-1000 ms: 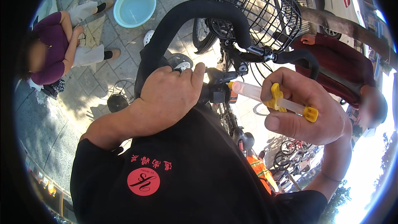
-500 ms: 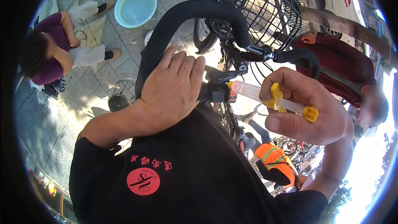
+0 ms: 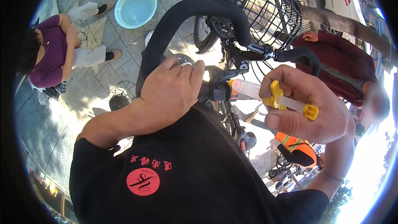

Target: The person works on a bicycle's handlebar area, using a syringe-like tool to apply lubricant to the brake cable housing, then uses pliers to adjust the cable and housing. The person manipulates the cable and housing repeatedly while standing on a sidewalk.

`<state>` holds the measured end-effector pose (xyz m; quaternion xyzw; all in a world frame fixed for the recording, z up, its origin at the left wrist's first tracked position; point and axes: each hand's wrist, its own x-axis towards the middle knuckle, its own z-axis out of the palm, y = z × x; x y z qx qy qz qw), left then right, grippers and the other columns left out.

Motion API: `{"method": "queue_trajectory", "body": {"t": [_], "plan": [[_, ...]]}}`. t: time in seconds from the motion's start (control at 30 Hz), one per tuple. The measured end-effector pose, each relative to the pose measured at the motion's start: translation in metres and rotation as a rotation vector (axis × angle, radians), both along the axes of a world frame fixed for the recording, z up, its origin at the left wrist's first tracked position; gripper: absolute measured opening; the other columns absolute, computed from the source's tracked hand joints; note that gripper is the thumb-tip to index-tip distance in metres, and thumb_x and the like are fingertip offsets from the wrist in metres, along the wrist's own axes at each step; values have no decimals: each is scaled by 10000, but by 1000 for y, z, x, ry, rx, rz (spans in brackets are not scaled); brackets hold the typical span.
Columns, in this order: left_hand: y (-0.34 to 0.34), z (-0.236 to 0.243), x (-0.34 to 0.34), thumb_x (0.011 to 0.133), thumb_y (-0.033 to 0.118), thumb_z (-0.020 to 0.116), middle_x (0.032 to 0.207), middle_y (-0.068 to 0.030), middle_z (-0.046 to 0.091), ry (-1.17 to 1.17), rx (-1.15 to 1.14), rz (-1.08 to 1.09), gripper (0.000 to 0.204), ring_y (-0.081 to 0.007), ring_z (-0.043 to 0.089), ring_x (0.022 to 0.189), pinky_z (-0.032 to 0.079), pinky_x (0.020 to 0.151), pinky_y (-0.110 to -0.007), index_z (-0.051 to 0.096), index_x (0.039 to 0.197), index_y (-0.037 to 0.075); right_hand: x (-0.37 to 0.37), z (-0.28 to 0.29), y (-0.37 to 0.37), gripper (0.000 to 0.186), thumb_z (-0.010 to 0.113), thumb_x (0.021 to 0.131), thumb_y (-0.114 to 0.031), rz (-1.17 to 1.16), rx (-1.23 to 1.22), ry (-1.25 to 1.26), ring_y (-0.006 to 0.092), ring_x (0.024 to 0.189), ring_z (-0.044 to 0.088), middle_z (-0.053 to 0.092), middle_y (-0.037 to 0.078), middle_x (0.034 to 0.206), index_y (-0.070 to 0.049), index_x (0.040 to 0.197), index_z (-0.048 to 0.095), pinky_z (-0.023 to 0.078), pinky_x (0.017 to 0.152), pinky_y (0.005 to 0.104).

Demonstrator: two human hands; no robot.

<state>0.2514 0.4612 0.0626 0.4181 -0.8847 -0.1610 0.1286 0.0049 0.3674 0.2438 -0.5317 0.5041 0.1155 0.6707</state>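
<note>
In front of me is a bicycle handlebar (image 3: 199,9), a thick black padded bar that loops forward. My left hand (image 3: 170,93) is closed over its near end, fingers curled down; the part under the palm is hidden. Just past those fingertips shows a round grey piece (image 3: 182,59), which I cannot make out. My right hand (image 3: 309,105) holds a syringe (image 3: 253,90) with a clear, pinkish barrel and yellow flange and plunger end. Its yellow tip points left, close to a small black control housing (image 3: 217,91) on the bar; whether they touch I cannot tell.
A black wire basket (image 3: 257,10) sits over the front wheel. Beyond the bar, a pale blue basin (image 3: 135,8) stands on the paving. A seated person (image 3: 52,52) is at left, a person in dark red (image 3: 338,68) at right, and one in an orange vest (image 3: 299,147) behind.
My left fingers have gone from stretched out to curled, uncovering the round grey piece. The syringe has hardly moved. The person in orange has shifted right; the seated person's hands have come together.
</note>
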Motion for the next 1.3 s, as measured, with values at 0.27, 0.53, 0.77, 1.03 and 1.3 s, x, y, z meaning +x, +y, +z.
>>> {"method": "queue_trajectory", "body": {"t": [0.27, 0.53, 0.77, 1.03, 1.3], "plan": [[2, -1, -4, 726, 386, 889, 1433, -206, 595, -21, 12, 63, 961, -391, 511, 1433, 292, 1277, -548, 488, 1476, -62, -1, 5, -1, 495, 835, 894, -340, 37, -38, 24, 40, 656, 544, 630, 21, 856, -28, 1190, 589, 395, 617, 205], [4, 2, -2, 718, 386, 901, 1392, -205, 620, -24, 73, 34, 973, -376, 562, 1381, 301, 1272, -550, 484, 1476, -58, -17, 1, 8, 470, 834, 914, -244, -39, 21, -67, 56, 703, 588, 662, 45, 882, -9, 1213, 557, 428, 634, 206], [2, 4, -2, 716, 340, 889, 1217, -177, 674, -7, 25, 39, 842, -334, 650, 1176, 420, 1149, -479, 560, 1384, -51, -24, -2, 16, 411, 806, 943, -168, -57, -27, -108, 65, 733, 610, 670, 55, 896, -1, 1219, 551, 475, 672, 204], [7, 3, 4, 798, 211, 751, 1000, -132, 702, -88, 212, -25, 531, -250, 684, 911, 512, 964, -389, 657, 1243, -62, -21, -2, 16, 396, 797, 966, -185, -31, -78, -127, 71, 741, 611, 673, 58, 909, 1, 1218, 555, 478, 675, 212], [5, 1, 0, 790, 227, 779, 1139, -173, 694, 66, -91, 47, 655, -291, 679, 1092, 441, 1147, -477, 604, 1352, -61, -17, 0, 16, 371, 768, 983, -182, 7, -89, -110, 98, 792, 687, 706, 92, 944, 8, 1236, 574, 526, 683, 220]]}}
